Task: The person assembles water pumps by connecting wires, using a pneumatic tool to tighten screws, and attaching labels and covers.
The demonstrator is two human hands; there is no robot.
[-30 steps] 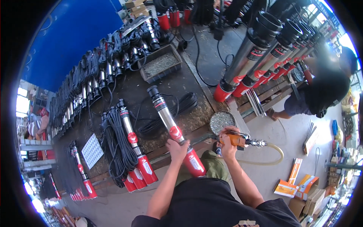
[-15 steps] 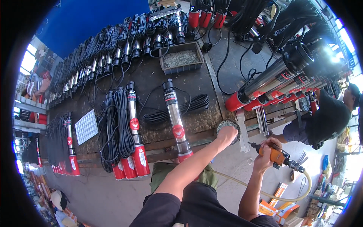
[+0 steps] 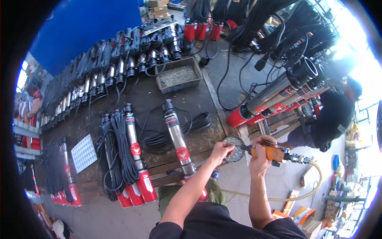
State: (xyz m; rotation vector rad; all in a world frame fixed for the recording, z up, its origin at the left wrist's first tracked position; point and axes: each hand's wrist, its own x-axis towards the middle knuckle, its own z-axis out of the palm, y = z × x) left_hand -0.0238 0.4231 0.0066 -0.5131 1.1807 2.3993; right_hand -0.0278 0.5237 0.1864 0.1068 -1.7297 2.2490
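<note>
My left hand has its fingers pinched together at the left side of a round bowl of small metal pieces. Whatever sits between those fingertips is too small to make out. My right hand grips an orange air screwdriver, its tip pointing left toward the bowl. A pale hose runs from the tool's back end and curves below. Left of my left hand, a steel pump with a red lower end lies across the table's near edge, beside a coil of black cable.
Several pumps with bundled cables lie to the left, near a white gridded tray. Farther back stand a grey bin of small metal parts and a long row of pumps. More pumps lean at right, near another person.
My left hand has come out of the bowl and moved left to its rim. My right hand has brought the screwdriver up and left, close to the bowl. The view has shifted somewhat.
</note>
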